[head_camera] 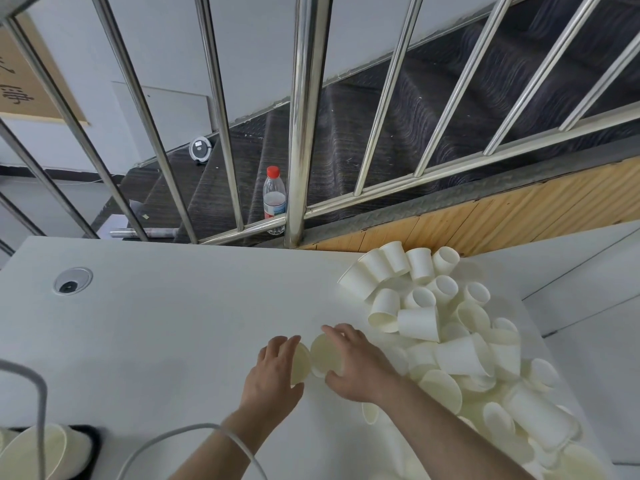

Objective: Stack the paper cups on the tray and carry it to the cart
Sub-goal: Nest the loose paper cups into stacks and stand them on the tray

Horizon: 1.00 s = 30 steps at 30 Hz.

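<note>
A big heap of white paper cups (460,341) lies tumbled on the right side of the white table (173,323). My left hand (273,372) grips one paper cup (300,363) at the table's middle, its mouth turned right. My right hand (356,365) holds a second cup (325,355) right beside it, the two cups nearly touching. At the bottom left corner, stacked cups (38,452) lie on a dark tray (91,441), mostly cut off by the frame edge.
A metal railing (301,133) runs along the table's far edge, with dark stairs behind it. A water bottle with a red cap (274,199) stands behind the railing. A round cable port (72,280) sits in the table at left. A grey cable (194,431) loops over my left forearm.
</note>
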Available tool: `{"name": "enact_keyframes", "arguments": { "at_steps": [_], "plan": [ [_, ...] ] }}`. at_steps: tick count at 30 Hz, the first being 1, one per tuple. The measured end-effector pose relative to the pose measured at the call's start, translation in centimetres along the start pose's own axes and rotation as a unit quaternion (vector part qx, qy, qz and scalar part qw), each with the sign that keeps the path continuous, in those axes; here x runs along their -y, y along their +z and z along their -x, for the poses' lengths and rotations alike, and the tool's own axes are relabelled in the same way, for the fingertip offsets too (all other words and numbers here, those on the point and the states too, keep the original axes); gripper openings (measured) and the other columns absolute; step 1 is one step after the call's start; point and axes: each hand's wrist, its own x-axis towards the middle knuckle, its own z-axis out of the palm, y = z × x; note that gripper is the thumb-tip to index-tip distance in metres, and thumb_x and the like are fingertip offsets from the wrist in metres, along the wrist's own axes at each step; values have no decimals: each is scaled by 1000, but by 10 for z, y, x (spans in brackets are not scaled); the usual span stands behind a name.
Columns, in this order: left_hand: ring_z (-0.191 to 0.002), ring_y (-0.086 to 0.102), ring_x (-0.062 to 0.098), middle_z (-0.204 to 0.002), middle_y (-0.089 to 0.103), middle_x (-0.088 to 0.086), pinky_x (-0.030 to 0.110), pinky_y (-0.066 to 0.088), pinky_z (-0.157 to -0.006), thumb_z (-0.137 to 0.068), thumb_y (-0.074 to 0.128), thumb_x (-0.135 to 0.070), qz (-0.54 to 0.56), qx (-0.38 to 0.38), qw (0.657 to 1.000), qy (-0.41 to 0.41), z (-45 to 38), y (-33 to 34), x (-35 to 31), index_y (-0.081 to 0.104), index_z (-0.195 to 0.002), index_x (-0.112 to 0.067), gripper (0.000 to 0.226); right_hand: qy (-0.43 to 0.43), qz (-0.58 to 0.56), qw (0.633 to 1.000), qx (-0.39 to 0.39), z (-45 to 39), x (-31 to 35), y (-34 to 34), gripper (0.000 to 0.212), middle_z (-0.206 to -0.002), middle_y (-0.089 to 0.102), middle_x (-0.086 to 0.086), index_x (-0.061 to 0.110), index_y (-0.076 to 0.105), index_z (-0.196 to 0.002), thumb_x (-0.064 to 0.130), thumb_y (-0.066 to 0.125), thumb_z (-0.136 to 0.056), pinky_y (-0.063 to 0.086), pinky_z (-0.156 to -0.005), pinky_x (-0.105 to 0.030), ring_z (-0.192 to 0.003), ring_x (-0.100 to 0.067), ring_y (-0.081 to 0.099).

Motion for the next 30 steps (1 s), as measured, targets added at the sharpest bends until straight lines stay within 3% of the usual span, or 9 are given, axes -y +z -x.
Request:
{"name": "enact_keyframes", "arguments": {
  "at_steps": [4, 8, 17, 30],
  "plan": [
    [-127, 37, 16, -142, 31, -8, 25, 50, -87, -82, 62, -26, -1, 1, 1000, 6, 2, 1, 1, 25, -144, -29, 72, -38, 45, 998, 27, -2, 6, 12, 81, -149, 18, 0, 26, 17, -150, 30, 62, -82, 43, -104, -39, -136, -23, 25],
    [-127, 36, 16, -142, 30, -8, 23, 49, -85, -83, 59, -24, -4, 7, 1000, 20, 3, 0, 3, 24, -144, -29, 70, -21, 43, 999, -7, -5, 7, 18, 73, -142, 27, -2, 24, 25, -148, 20, 63, -85, 46, -99, -37, -131, -25, 33],
    [-127, 36, 18, -143, 29, -6, 23, 48, -88, -84, 58, -27, -18, -17, 998, 63, 8, -24, -4, 24, -145, -27, 70, 8, -4, 998, -67, 11, 23, 3, 72, -137, 31, 0, 26, 29, -147, 22, 64, -84, 47, -96, -31, -126, -20, 37],
    [-125, 38, 16, -141, 29, -7, 21, 43, -90, -84, 58, -30, 8, -91, 995, 37, 139, -56, 5, 26, -145, -28, 69, -82, -8, 989, -127, 105, 95, 19, 74, -139, 29, 3, 29, 27, -149, 23, 61, -84, 47, -95, -29, -130, -18, 34]
  ]
}}
